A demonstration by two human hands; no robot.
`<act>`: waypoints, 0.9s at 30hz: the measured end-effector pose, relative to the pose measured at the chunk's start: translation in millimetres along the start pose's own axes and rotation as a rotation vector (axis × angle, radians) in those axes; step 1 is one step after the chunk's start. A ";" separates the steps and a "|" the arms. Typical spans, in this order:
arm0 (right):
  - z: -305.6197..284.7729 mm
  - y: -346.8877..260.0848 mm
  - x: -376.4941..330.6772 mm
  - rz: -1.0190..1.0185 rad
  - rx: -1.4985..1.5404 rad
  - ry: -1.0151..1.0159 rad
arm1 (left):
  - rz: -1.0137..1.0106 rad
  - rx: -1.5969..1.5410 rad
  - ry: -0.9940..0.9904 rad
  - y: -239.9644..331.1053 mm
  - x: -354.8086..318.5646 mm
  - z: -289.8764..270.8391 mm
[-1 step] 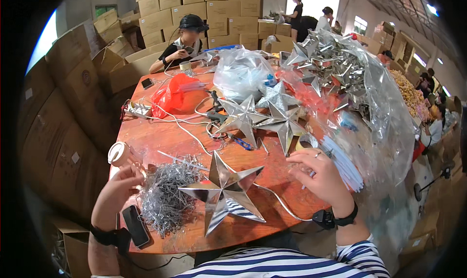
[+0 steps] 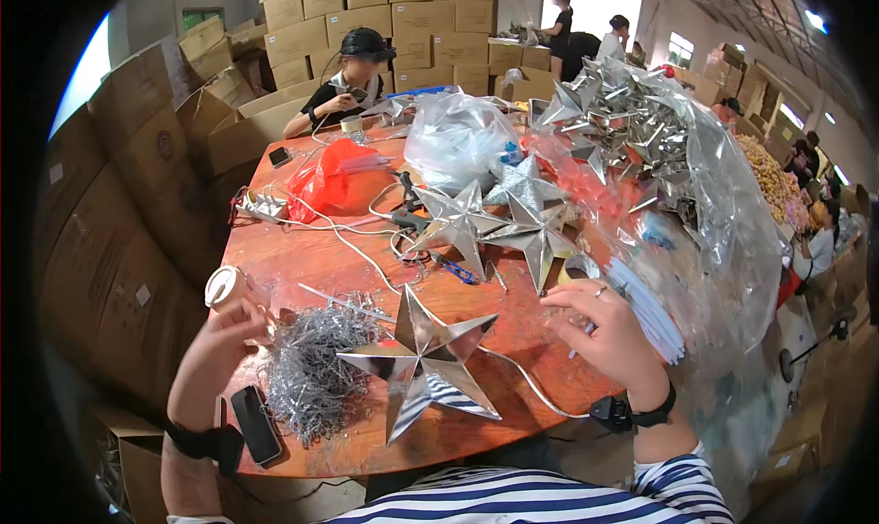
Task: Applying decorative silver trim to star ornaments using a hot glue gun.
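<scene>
A shiny silver five-pointed star (image 2: pixel 420 364) lies near the table's front edge, between my hands. My left hand (image 2: pixel 233 327) hovers with loosely bent fingers apart, nothing visible in it, just in front of a white-lidded cup (image 2: pixel 222 289). Beside that hand lies a heap of silver shredded tinsel (image 2: pixel 320 368), a thin white stick (image 2: pixel 346 302) across its far side. To the star's right, my right hand (image 2: pixel 600 327) is raised, fingers curved and thumb apart, holding nothing. It is nearest a roll of tape (image 2: pixel 579 267) and a bundle of white sticks (image 2: pixel 645 309).
More silver stars (image 2: pixel 458 222) lie mid-table by a glue gun (image 2: pixel 409 219) and white cables. A phone (image 2: pixel 255 424) rests at the front left. Clear plastic with many silver pieces (image 2: pixel 632 121) fills the right. Across the table sits a person (image 2: pixel 352 80); cartons (image 2: pixel 119 176) stand left.
My left hand and forearm have shifted very slightly. The star and my right hand look the same.
</scene>
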State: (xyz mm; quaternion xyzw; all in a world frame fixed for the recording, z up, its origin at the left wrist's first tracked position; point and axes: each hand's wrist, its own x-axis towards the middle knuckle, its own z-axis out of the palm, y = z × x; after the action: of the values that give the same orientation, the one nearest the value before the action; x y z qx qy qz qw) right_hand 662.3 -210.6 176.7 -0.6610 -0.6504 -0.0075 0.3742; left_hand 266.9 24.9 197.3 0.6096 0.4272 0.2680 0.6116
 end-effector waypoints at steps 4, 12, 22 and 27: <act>-10.2 -20.2 13.2 -0.074 0.026 -0.016 | 0.323 -0.083 -0.049 60.8 5.3 9.7; -1.4 -70.0 62.0 -0.302 0.350 -0.021 | 0.545 1.026 0.010 122.6 7.7 77.9; 46.6 -93.7 80.5 -0.285 0.576 -0.223 | 0.316 0.699 -0.375 65.4 62.8 40.3; 88.9 -98.7 116.1 -0.316 0.801 -0.169 | 0.325 0.278 -0.596 63.0 47.7 53.8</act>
State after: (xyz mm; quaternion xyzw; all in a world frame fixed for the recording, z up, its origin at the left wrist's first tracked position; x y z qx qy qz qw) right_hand 552.4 -79.0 218.2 -0.3543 -0.7234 0.2422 0.5408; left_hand 348.2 44.7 243.6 0.7983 0.1599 0.1115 0.5699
